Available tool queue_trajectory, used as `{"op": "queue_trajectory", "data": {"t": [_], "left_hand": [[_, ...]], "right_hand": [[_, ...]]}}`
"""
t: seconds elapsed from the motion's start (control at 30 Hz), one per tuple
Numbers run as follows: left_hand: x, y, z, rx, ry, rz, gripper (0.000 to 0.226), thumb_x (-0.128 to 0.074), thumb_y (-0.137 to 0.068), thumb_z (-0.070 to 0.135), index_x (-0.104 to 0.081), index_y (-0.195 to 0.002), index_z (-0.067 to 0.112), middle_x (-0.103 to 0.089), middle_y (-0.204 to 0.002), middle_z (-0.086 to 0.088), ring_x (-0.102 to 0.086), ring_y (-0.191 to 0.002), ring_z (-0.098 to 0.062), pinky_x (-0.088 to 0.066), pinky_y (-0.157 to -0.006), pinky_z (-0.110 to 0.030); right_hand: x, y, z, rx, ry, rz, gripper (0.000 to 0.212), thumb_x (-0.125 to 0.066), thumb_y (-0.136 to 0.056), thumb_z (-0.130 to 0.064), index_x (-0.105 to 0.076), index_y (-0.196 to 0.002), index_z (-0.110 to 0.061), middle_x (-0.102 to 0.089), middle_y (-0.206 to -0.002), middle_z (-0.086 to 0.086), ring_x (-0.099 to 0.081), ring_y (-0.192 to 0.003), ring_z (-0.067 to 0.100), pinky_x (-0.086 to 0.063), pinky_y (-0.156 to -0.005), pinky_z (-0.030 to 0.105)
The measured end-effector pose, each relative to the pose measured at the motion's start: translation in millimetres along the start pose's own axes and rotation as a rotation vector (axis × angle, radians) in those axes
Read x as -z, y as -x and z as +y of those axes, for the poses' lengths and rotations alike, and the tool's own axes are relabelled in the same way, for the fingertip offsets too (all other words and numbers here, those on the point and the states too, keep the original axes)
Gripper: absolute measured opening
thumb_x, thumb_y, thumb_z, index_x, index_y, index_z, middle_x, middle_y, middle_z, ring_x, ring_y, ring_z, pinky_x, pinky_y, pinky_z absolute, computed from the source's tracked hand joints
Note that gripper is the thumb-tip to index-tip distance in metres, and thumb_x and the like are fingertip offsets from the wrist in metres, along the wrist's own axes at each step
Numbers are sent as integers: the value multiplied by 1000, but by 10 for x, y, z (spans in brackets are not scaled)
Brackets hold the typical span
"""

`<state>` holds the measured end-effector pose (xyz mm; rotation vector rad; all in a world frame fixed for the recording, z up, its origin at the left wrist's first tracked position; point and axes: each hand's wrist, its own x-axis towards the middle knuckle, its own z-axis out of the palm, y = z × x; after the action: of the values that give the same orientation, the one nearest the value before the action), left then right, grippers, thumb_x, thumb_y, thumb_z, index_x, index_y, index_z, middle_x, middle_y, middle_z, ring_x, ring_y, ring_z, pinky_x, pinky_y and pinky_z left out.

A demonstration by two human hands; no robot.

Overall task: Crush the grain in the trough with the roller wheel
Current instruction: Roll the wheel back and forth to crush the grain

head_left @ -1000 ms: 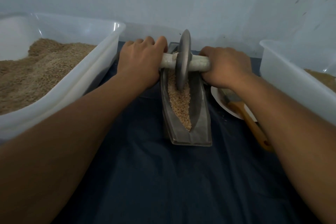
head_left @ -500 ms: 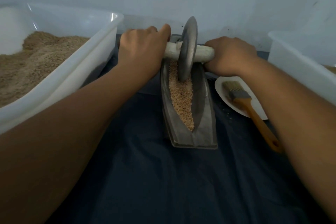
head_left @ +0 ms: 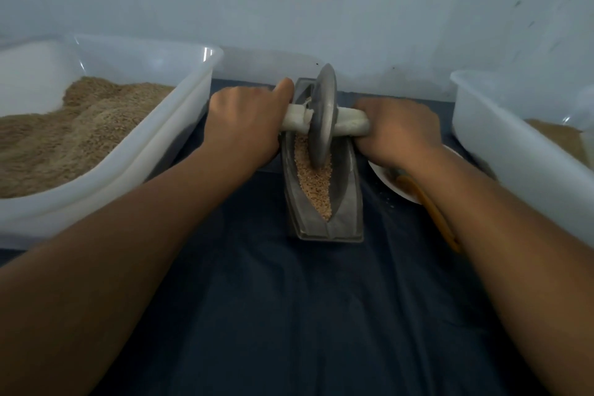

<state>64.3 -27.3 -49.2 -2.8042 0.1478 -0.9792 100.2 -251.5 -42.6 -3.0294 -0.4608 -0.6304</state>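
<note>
Two hands, left hand (head_left: 244,125) and right hand (head_left: 398,130), clench the roller wheel (head_left: 323,116) axle over grain (head_left: 313,183) in the trough (head_left: 345,202); tilting could spill kernels, though contact looks blurred.

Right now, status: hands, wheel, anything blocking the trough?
Left hand and right hand shut on the axle handle. Roller wheel upright in trough, on grain, far end. Nothing blocking.

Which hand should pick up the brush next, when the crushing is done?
The right hand, probably. The brush lies on the white plate just under that wrist, right of the trough. The left hand grips the roller wheel handle on the far side.
</note>
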Motion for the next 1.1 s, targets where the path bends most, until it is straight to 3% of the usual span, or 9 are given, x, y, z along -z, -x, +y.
{"op": "queue_trajectory", "data": {"t": [0.07, 0.2, 0.43, 0.6, 0.83, 1.1], "left_hand": [[37, 40, 8, 1, -8, -18, 37, -71, -85, 26, -43, -111, 25, -63, -85, -1, -47, -62, -22, -34, -54, -32], [132, 156, 30, -4, -36, -18, 38, -72, -84, 28, -42, -108, 26, -61, -78, 1, -50, -59, -20, -34, -51, -30], [269, 314, 62, -41, -53, -13, 40, -72, -82, 29, -44, -110, 25, -60, -84, 3, -49, -65, -18, -35, -56, -32], [265, 351, 71, -51, -1, -15, 36, -70, -81, 25, -42, -105, 22, -59, -88, 1, -44, -71, -19, -33, -69, -35], [173, 290, 9, -42, 87, -72, 39, -71, -83, 28, -46, -112, 21, -65, -94, -3, -62, -82, -27, -43, -77, -39], [-25, 115, -23, -35, 124, -49, 39, -72, -83, 27, -47, -112, 19, -65, -89, -6, -63, -73, -30, -51, -73, -42]], "right_hand": [[6, 72, -10, 5, 1, 25, 8, -58, -86, -39, -58, -94, -38, -50, -76, -14, -49, -76, 20, -26, -60, 32], [35, 214, -53, 9, 13, 61, 8, -56, -89, -40, -52, -95, -37, -57, -82, -10, -54, -79, 23, -30, -69, 37], [94, 475, -73, 64, 11, 122, 27, -60, -89, -38, -55, -115, -29, -66, -97, -4, -64, -89, 28, -33, -71, 36], [112, 589, -72, 70, 17, 154, 28, -61, -88, -35, -54, -114, -27, -67, -96, -3, -64, -87, 28, -29, -67, 35], [113, 372, -121, 77, 57, 139, 22, -57, -92, -38, -55, -111, -27, -66, -94, -2, -64, -86, 29, -38, -73, 39], [-16, 64, -68, 86, 65, 179, 25, -64, -86, -38, -62, -110, -31, -67, -94, -1, -63, -83, 29, -32, -67, 35]]}}
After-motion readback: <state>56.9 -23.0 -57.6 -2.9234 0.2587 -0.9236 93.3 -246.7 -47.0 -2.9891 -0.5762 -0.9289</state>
